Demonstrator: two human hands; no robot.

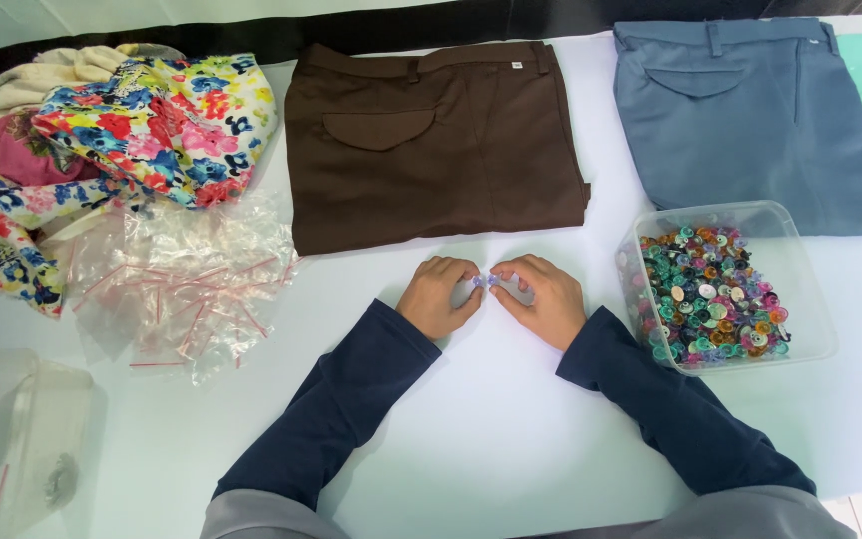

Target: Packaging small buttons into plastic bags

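Note:
My left hand [439,295] and my right hand [545,297] rest on the white table, fingertips meeting at the middle. Between them they pinch a small pale blue button [484,282]. Both arms wear dark blue sleeves. Just beyond the hands lie folded brown trousers [431,140]. To the right of my right hand stands a clear plastic tub [800,262] filled with several colourful buttons [712,291].
Folded blue trousers [750,120] lie at the back right. A heap of floral cloth [122,130] sits at the back left, with crumpled clear plastic bags [177,279] in front of it. A clear container [12,429] stands at the near left edge.

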